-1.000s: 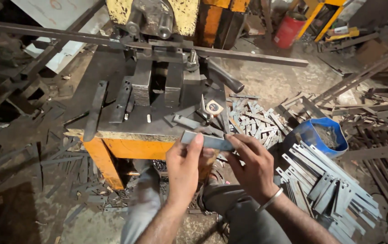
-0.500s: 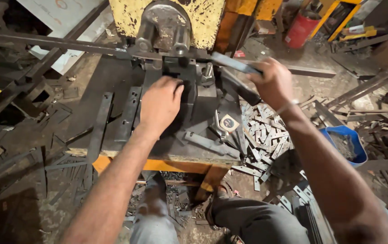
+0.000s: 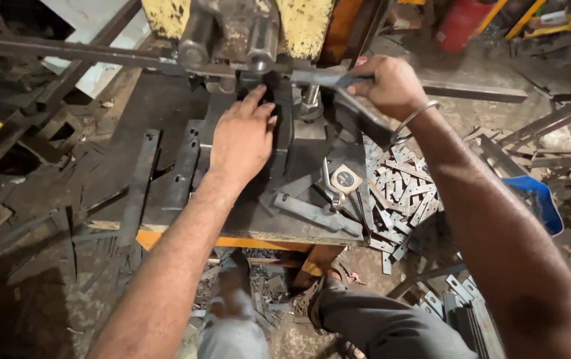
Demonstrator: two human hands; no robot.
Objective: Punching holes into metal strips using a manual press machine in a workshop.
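Steel strip (image 3: 322,78) inside right hand (image 3: 392,86)

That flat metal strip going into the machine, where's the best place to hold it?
By its free outer end, from the right, as the right hand does. The strip lies level, with its other end in the machine, so only that end offers room for fingers.

A single camera, worn on the person's head, looks steeply down and forward over both outstretched forearms onto the dark, scarred steel worktop (image 3: 166,179) with its orange front edge. It sits close, so the arms fill the lower frame and the person's knees show at the bottom. Its upper edge cuts the worn yellow press machine (image 3: 299,23); no second view overlaps.
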